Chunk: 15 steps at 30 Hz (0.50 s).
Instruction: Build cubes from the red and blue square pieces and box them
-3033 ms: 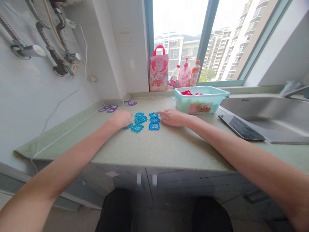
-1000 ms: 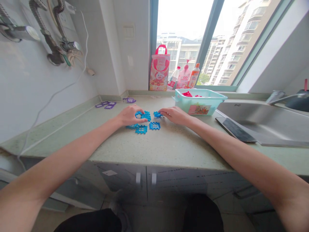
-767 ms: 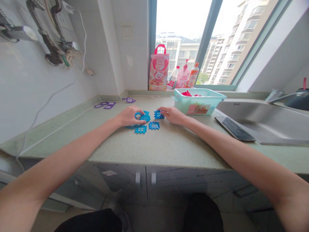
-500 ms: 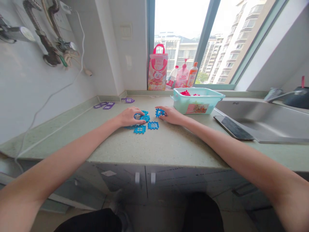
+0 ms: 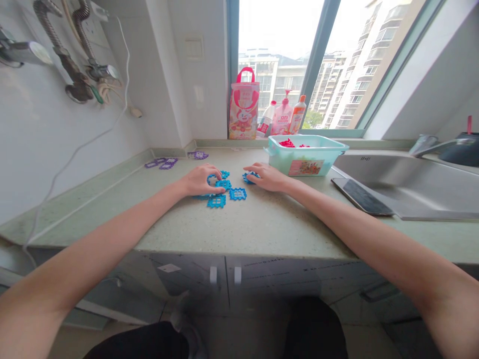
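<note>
Several flat blue plastic building tiles (image 5: 227, 191) lie together on the green counter (image 5: 247, 224). My left hand (image 5: 199, 180) rests over the left tiles with its fingers curled around one blue piece (image 5: 221, 183). My right hand (image 5: 266, 177) lies just right of the group, its fingers closed on another blue tile (image 5: 247, 176) held low against the counter. Two more tiles lie loose in front of the hands.
A mint-green tub (image 5: 306, 155) holding red pieces stands behind my right hand. Purple tiles (image 5: 161, 162) lie at the back left by the wall. A dark phone (image 5: 361, 196) rests beside the steel sink (image 5: 411, 184). A pink bag (image 5: 244, 110) and bottles stand on the sill.
Both hands have closed on blue tiles within the group. The right hand tipped its tile up, then lowered it back toward the counter. The camera shifted slightly.
</note>
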### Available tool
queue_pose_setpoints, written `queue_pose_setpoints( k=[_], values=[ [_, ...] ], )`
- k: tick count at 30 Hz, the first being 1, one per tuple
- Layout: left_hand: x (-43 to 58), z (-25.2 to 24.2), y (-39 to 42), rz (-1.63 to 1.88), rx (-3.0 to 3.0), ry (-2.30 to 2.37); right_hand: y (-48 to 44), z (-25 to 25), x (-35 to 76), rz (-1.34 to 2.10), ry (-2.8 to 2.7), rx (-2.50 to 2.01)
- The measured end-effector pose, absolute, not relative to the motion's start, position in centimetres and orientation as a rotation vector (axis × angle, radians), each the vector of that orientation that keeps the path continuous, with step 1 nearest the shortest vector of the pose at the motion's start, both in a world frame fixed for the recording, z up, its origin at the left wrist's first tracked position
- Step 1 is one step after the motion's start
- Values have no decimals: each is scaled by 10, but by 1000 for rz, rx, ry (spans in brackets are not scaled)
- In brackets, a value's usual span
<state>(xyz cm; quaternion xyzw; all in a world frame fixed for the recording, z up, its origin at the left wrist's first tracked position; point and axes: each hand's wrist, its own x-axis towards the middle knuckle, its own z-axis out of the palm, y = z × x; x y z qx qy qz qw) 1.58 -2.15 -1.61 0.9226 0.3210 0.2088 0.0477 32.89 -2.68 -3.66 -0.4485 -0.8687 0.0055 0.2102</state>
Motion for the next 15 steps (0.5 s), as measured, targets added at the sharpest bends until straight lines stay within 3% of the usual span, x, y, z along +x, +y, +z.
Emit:
queue_pose_setpoints(
  k=[15],
  values=[
    [14,-20,-14,786,2834,1022,-26,-25,343,105,-2411,-1090]
  ],
)
